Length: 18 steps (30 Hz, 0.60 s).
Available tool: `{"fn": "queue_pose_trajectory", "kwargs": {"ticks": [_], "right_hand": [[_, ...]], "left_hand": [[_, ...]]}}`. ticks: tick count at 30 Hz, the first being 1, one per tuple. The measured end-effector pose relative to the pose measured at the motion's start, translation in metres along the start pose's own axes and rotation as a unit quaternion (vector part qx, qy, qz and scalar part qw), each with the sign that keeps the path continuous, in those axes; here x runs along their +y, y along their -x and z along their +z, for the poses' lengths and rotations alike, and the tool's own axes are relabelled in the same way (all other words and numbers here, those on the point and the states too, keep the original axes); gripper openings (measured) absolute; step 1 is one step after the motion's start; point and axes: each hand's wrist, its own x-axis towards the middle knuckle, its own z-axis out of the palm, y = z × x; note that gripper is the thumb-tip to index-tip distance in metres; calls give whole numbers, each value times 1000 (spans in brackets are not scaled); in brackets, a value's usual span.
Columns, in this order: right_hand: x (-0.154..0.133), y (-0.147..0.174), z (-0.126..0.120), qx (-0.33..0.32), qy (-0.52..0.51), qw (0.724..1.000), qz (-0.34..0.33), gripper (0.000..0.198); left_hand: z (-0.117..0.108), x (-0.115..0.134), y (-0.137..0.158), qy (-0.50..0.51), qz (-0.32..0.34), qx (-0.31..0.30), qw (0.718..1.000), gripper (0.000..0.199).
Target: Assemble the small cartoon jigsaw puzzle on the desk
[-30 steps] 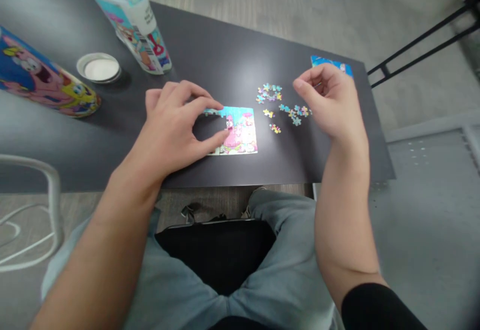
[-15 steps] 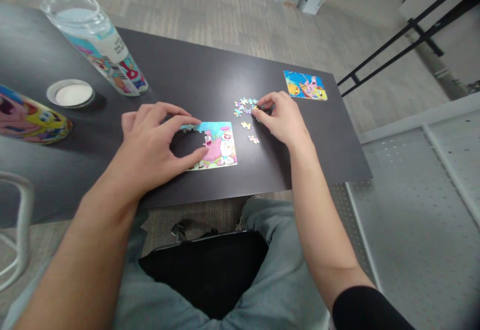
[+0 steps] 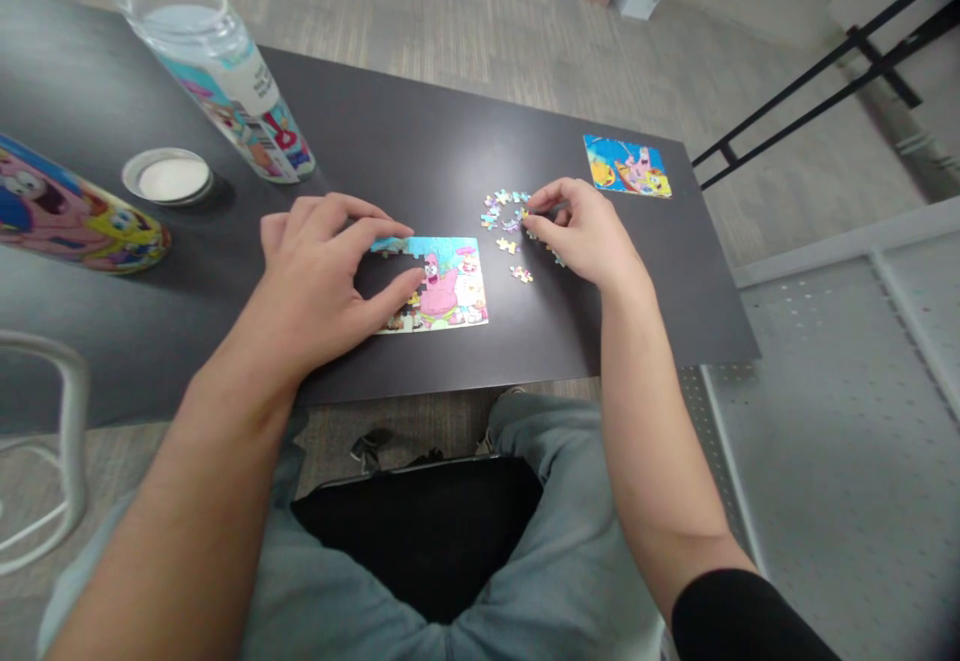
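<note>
A partly assembled jigsaw puzzle with a pink cartoon figure lies on the dark table, with a gap on its left side baring the tabletop. Around that gap my left hand rests with thumb and fingers spread, fingertips on the puzzle's upper edge and thumb over its middle. Loose jigsaw pieces lie in a small cluster to the puzzle's upper right. Above this cluster, my right hand pinches a small puzzle piece between thumb and forefinger, mostly covered by the fingertips. A few more pieces lie partly hidden under that hand.
A blue picture card lies at the table's far right. On the left stand a clear printed jar, a round white lid and a cartoon-printed canister. The table's near edge runs just above my lap, where a black bag sits.
The whole view has shifted slightly, moving the scene to the right. Both hands keep nearly the same places, the left over the puzzle and the right at the loose pieces.
</note>
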Motion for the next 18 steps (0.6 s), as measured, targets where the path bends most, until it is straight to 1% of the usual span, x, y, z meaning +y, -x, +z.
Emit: {"fn": "queue_pose_trajectory", "kwargs": {"ticks": [2, 6, 9, 11, 14, 18], "right_hand": [[-2, 5, -5, -10, 2, 1000, -19, 15], [-8, 12, -12, -75, 18, 995, -65, 19], [-12, 12, -11, -101, 41, 991, -79, 12], [-14, 12, -10, -107, 45, 990, -83, 10], [-16, 13, -8, -109, 31, 991, -71, 11], [-17, 16, -6, -139, -39, 988, -56, 15]], "left_hand": [[-1, 2, 0, 2, -6, -3, 1000, 43], [-4, 3, -1, 4, -23, -5, 1000, 40], [-5, 3, -2, 4, -31, 1, 1000, 39], [-5, 5, -2, 5, -37, 0, 999, 39], [-5, 7, -1, 5, -41, -4, 999, 42], [-5, 8, -1, 5, -41, -1, 999, 35]]}}
